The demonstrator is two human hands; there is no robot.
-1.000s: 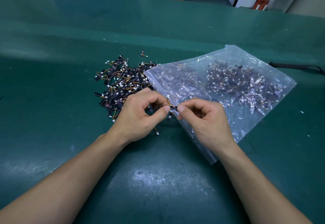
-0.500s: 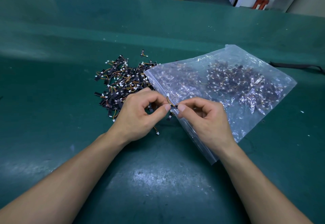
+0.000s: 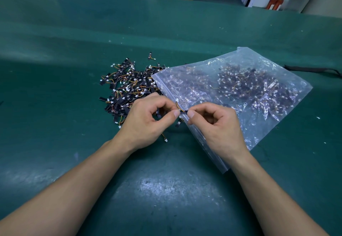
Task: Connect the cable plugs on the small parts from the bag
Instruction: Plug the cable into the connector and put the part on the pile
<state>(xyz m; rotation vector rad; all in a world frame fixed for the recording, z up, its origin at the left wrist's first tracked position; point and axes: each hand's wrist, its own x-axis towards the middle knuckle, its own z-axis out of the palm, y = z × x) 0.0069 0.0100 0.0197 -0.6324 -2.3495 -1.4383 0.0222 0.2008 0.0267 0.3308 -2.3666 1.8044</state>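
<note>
At the centre of the frame we pinch one small part (image 3: 183,113) by both ends: our left hand (image 3: 148,122) grips the left end between thumb and forefinger, and our right hand (image 3: 216,126) grips the other end, remaining fingers curled. We judge the white plug (image 3: 176,99) could seat skewed or escape us, since it dangles free on short leads. The part is a dark, narrow strip with orange and yellow wires, held just over the mouth of the bag (image 3: 240,91), right of the loose pile (image 3: 129,85).
</note>
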